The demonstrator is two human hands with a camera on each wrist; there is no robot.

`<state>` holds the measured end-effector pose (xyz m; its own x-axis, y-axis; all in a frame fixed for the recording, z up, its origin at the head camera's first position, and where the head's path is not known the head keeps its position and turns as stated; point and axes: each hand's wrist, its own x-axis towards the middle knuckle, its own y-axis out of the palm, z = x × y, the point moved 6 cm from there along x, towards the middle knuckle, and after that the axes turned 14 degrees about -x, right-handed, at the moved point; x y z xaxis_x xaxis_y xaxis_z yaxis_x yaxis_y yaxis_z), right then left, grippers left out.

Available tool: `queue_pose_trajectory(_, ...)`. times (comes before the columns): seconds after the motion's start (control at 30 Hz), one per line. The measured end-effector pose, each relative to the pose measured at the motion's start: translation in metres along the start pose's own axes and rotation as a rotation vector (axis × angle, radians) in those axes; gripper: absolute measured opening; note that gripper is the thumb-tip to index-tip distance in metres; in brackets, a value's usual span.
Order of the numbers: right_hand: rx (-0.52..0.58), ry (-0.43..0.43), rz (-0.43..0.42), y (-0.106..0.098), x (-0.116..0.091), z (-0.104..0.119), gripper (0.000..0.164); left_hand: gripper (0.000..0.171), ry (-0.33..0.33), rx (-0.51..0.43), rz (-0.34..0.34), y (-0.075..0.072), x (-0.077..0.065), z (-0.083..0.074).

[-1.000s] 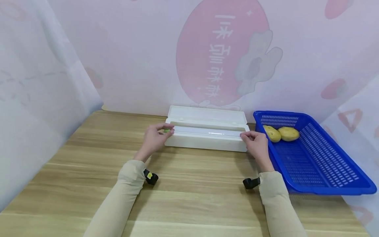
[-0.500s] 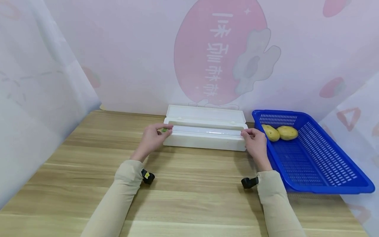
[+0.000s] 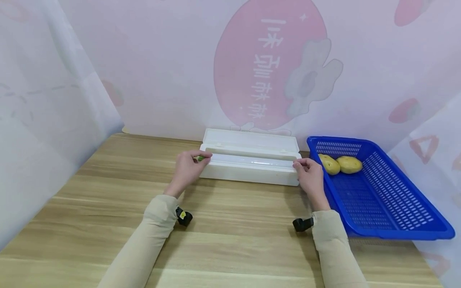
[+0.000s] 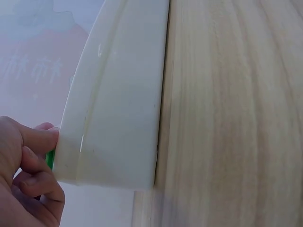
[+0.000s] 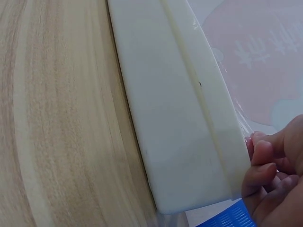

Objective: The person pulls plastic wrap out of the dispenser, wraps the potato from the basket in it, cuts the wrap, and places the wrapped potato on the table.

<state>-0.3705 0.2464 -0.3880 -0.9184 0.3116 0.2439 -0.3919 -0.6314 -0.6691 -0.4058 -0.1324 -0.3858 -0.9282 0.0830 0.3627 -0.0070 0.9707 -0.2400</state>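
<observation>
Bench [image 3: 237, 248]: carries white box [image 3: 248, 175] at far middle, lid open | Box: might slide nearward if film drags | Clear film [image 3: 252, 161]: along box top; uneven pull could crease or split it | Right hand [image 3: 312, 180]: pinches film's right edge | Left hand [image 3: 185, 170]: pinches, apparently, its left edge; weak grip could slip

The left arm [image 3: 135, 248] reaches in from the near left, slanting toward the far right; the right arm [image 3: 336, 250] comes from the near right, slanting toward the far left. Pale sleeves [image 3: 160, 210] end just short of bare wrists. The left hand [image 3: 188, 168] and right hand [image 3: 312, 178] sit well apart, at almost the same depth. Each pinches between thumb and forefinger, tips turned inward, the other fingers [image 5: 258, 177] curled beneath.
</observation>
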Motion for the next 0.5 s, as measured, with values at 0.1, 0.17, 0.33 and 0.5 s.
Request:
queue_pose_trajectory(0.1,0.001,-0.002,-0.003,-0.0009,-0.0016,0.0018,0.022,0.012,0.014,-0.005,0.007,0.0005,-0.0004,-0.0009)
queue_pose_trajectory(0.17,0.002,0.001,-0.002,-0.0015,-0.0020,0.0027,0.021,0.012,0.021,-0.010,0.014,0.0010,-0.0002,-0.0014)
queue_pose_trajectory(0.33,0.018,0.002,0.008,-0.0022,-0.0018,0.0042,0.013,0.014,0.028,-0.005,0.030,0.0022,0.0003,-0.0023)
queue_pose_trajectory(0.5,0.033,0.003,0.004,-0.0021,-0.0020,0.0033,0.012,0.014,0.033,0.016,0.043,0.0031,0.0009,-0.0035)
